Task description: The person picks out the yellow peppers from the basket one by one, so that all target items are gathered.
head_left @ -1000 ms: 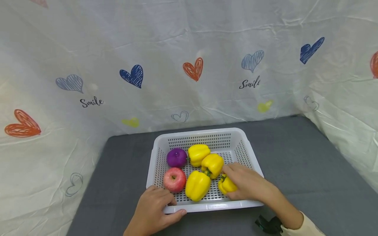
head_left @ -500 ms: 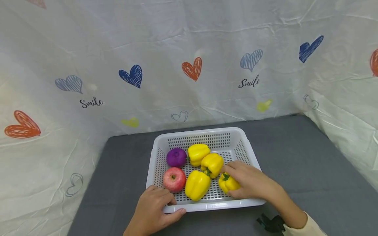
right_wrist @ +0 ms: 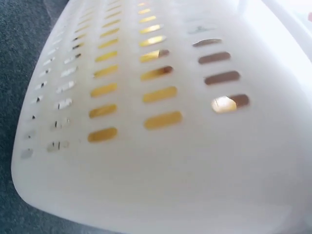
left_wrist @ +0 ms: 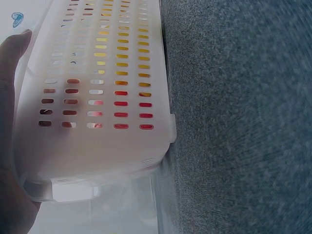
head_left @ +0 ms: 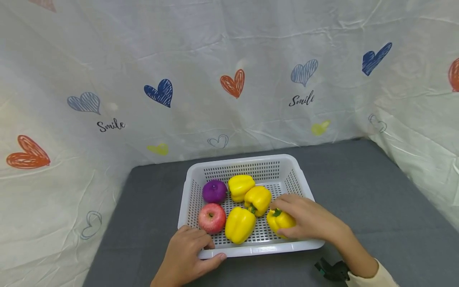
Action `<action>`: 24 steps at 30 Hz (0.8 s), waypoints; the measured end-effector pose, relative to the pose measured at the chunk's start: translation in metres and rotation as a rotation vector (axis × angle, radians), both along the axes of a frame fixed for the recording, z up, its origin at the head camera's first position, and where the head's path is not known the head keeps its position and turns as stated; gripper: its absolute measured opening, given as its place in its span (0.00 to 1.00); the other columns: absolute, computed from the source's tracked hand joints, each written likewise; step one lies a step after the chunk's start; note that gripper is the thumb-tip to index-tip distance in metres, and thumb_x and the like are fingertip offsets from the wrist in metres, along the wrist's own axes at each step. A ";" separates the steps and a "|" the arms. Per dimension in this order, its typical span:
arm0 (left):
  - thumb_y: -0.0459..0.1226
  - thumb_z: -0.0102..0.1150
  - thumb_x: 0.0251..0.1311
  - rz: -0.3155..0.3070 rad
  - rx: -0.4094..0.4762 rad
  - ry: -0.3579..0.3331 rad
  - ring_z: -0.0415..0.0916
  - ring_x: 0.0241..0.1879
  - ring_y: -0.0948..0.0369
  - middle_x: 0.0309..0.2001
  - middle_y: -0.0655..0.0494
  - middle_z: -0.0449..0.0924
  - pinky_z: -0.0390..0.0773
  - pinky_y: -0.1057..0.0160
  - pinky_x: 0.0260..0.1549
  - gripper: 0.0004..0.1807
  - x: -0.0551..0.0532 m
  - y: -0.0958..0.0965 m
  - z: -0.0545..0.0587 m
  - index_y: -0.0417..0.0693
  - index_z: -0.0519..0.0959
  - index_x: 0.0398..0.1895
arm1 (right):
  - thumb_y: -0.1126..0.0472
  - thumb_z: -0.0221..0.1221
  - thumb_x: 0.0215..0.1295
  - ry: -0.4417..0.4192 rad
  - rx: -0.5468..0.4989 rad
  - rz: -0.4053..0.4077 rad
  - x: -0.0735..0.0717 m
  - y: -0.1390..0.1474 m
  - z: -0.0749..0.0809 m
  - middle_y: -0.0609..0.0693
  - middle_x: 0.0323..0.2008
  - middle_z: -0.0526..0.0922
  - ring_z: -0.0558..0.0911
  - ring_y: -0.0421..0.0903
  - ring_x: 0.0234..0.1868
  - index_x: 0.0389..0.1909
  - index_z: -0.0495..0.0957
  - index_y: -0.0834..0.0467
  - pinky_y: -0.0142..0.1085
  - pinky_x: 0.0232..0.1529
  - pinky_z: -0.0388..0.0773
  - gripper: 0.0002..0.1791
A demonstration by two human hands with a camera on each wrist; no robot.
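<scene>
A white plastic basket with slotted walls stands on the dark cloth. My left hand grips its near-left corner, thumb on the front rim and fingers over the inner side. In the left wrist view, that hand lies along the rim. Inside the basket's near-right part, my right hand holds a yellow bell pepper between thumb and fingers. The fingers behind the pepper are partly hidden. The right wrist view shows mostly the basket wall, with yellow through its slots.
More yellow bell peppers lie mid-basket, two of them behind the nearest one. A red apple and a purple round vegetable sit at the basket's left. Grey cloth surrounds it, and a heart-printed curtain hangs behind.
My right hand has shifted slightly right with the yellow bell pepper, whose green stem now shows more. The left hand and the basket have stayed put.
</scene>
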State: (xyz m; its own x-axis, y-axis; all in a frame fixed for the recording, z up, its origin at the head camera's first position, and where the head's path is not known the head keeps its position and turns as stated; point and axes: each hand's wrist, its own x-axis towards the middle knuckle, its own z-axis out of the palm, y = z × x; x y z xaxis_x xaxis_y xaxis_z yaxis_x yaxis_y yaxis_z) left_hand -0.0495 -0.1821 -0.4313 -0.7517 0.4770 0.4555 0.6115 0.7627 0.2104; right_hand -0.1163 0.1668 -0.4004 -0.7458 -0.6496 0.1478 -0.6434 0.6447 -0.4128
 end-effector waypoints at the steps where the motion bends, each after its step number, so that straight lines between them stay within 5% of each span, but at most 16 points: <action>1: 0.65 0.66 0.53 0.002 -0.003 -0.005 0.63 0.23 0.75 0.22 0.81 0.67 0.65 0.68 0.30 0.20 0.000 0.000 0.000 0.68 0.74 0.19 | 0.51 0.74 0.50 0.010 -0.006 0.004 0.000 0.001 0.001 0.41 0.50 0.80 0.76 0.42 0.48 0.51 0.80 0.48 0.44 0.49 0.77 0.25; 15: 0.66 0.65 0.53 0.021 -0.019 -0.035 0.62 0.23 0.75 0.21 0.81 0.67 0.66 0.68 0.30 0.20 0.000 0.001 0.001 0.68 0.75 0.19 | 0.52 0.75 0.50 0.096 -0.117 -0.015 -0.003 0.017 0.008 0.36 0.50 0.77 0.75 0.42 0.52 0.49 0.78 0.47 0.45 0.51 0.78 0.25; 24: 0.66 0.65 0.53 0.025 -0.020 -0.044 0.62 0.23 0.75 0.21 0.81 0.67 0.66 0.67 0.30 0.20 0.000 0.001 0.002 0.68 0.75 0.19 | 0.53 0.76 0.49 0.164 -0.176 -0.016 -0.006 0.028 0.014 0.42 0.56 0.78 0.75 0.46 0.57 0.50 0.79 0.49 0.50 0.52 0.78 0.27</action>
